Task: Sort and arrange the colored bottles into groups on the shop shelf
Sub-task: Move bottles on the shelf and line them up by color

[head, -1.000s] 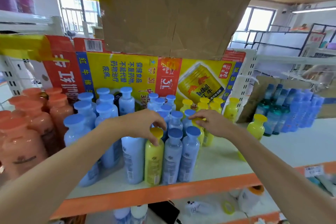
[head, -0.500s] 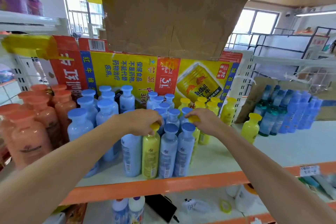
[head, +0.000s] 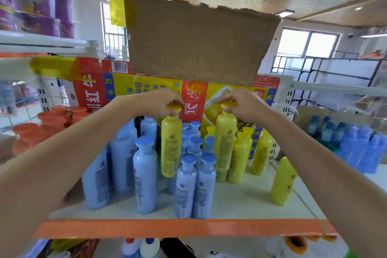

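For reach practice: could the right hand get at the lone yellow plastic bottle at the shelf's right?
Probably not yet: the right hand grips another yellow plastic bottle; the lone yellow bottle stands unblocked.

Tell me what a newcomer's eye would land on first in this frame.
Two hands meet at centre frame: the left hand pinches the left-hand yellow bottle by its cap, and the right hand pinches the right-hand yellow bottle the same way, both held above the blue bottles on the shelf. A torn cardboard sheet fills the upper middle, and orange bottles crowd the far left.
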The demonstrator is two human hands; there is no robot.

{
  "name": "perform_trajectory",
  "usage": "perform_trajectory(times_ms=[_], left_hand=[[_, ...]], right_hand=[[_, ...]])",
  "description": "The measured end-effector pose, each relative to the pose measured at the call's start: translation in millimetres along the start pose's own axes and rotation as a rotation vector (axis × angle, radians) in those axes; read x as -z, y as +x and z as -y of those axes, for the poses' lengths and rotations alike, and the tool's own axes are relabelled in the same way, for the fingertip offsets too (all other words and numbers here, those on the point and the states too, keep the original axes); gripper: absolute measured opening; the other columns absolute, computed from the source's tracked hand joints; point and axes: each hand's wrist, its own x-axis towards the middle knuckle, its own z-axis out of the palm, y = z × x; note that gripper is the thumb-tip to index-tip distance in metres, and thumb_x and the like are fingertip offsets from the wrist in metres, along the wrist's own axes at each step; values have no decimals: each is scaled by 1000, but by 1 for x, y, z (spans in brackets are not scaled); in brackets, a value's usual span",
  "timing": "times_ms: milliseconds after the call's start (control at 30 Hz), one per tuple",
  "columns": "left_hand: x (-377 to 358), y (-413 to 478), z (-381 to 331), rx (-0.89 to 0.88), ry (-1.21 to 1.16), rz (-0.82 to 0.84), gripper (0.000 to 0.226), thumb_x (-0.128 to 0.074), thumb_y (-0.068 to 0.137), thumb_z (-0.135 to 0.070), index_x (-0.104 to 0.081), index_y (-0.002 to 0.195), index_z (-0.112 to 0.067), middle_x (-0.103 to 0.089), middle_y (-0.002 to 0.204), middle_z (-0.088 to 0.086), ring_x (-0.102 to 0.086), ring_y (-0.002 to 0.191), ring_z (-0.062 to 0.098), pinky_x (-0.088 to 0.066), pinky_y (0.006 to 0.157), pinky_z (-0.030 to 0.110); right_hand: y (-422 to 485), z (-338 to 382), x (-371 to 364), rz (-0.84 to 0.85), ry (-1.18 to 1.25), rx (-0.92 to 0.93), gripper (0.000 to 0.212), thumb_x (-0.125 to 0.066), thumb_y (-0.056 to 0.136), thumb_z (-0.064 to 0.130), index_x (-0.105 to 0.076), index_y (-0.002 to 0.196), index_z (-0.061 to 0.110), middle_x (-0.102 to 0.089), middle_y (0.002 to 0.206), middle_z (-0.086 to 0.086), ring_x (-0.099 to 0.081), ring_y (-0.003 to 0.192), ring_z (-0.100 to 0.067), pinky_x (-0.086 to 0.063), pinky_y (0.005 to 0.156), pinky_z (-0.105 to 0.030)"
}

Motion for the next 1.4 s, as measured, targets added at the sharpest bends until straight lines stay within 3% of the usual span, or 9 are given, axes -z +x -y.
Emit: perform_trajectory(times_ms=[133, 200, 333, 633, 900, 1033, 1100, 1267, 1400], left_hand=[[35, 8, -10, -36, -4, -128, 34, -55, 90, -18, -55, 124, -12, -57, 123, 6, -47, 98, 10, -33, 85, 20], [49, 14, -17, -70, -30, -172, 33, -56, 89, -17, -57, 122, -10, -59, 120, 6, -49, 96, 10, -35, 84, 21], [66, 29, -29, -109, -62, -270, 30, -57, 89, -16, -61, 117, -7, -64, 116, 8, -55, 96, 11, -40, 87, 23], [41, 63, -77, -195, -133, -229, 28, -58, 88, -16, -62, 116, -13, -63, 114, 3, -55, 98, 12, -44, 93, 28], [10, 94, -107, -244, -187, -224, 28, -60, 88, -20, -62, 115, -16, -61, 114, 1, -50, 94, 8, -36, 82, 21], [-5, 103, -116, -209, -220, -218, 28, -61, 87, -20, -61, 115, -15, -60, 114, 2, -50, 94, 10, -37, 81, 22], [-17, 107, -122, -202, -233, -181, 29, -61, 86, -20, -61, 115, -14, -60, 113, 3, -51, 94, 10, -39, 81, 22], [-66, 117, -134, -146, -188, -47, 36, -60, 88, -23, -56, 122, -14, -55, 122, 4, -48, 102, 13, -35, 85, 20], [-108, 122, -133, -80, -199, 44, 37, -63, 86, -24, -56, 121, -15, -54, 122, 4, -50, 113, 19, -36, 87, 23]], right_hand=[[9, -3, 22, -82, 80, 27, 29, -63, 86, 16, -66, 113, 24, -63, 123, 1, -60, 107, -17, -43, 92, -27], [11, -5, 33, -117, 107, 43, 28, -64, 85, 15, -67, 111, 24, -65, 119, -1, -64, 100, -19, -48, 91, -31], [10, -9, 50, -187, 119, 63, 28, -66, 83, 15, -68, 110, 21, -68, 113, -2, -60, 100, -13, -42, 92, -27], [-14, -42, 61, -181, 106, 9, 28, -66, 83, 14, -67, 111, 20, -66, 105, 5, -53, 93, -5, -37, 84, -23], [-40, -84, 29, -25, -10, -80, 30, -67, 83, 21, -67, 112, 26, -64, 113, 4, -54, 99, -12, -44, 91, -34], [-47, -102, 14, -2, -7, -115, 30, -68, 83, 21, -67, 112, 26, -57, 92, 8, -51, 88, -14, -39, 69, -22], [-49, -110, 7, 15, 57, -107, 30, -67, 83, 14, -67, 113, 20, -58, 91, 6, -49, 87, -11, -34, 61, -17], [-56, -128, -15, 87, 84, -130, 32, -66, 83, 12, -65, 114, 16, -62, 117, -1, -54, 109, -19, -40, 84, -25], [-58, -142, -37, 128, 113, -149, 33, -67, 82, 12, -65, 114, 17, -61, 122, -5, -53, 115, -23, -40, 91, -27]])
